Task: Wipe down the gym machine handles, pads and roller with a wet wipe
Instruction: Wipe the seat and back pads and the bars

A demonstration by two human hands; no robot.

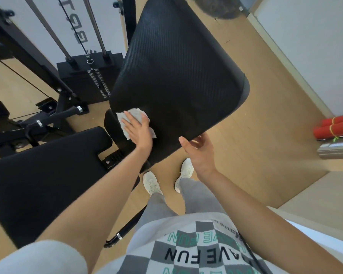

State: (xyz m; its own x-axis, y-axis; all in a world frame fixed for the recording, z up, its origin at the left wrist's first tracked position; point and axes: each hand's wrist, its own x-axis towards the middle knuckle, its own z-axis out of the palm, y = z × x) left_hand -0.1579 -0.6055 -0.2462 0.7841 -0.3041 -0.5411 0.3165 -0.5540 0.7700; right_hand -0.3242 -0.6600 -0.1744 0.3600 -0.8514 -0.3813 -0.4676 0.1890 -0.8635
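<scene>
A large black ribbed back pad (176,72) tilts up through the middle of the view. My left hand (138,130) lies flat, fingers straight, pressing a white wet wipe (134,115) against the pad's lower left corner. At the pad's bottom edge, my right hand (199,150) curls its fingers round the rim from below and holds it. A second black seat pad (48,165) lies lower left, under my left forearm. Black handles (55,117) with chrome rings jut out at the left.
The weight stack (89,80) with guide rods and cable stands behind the pads on a black frame. Red rolls (335,127) and a grey bar lie on the wooden floor by the right wall. My white shoes (166,178) stand below the pad.
</scene>
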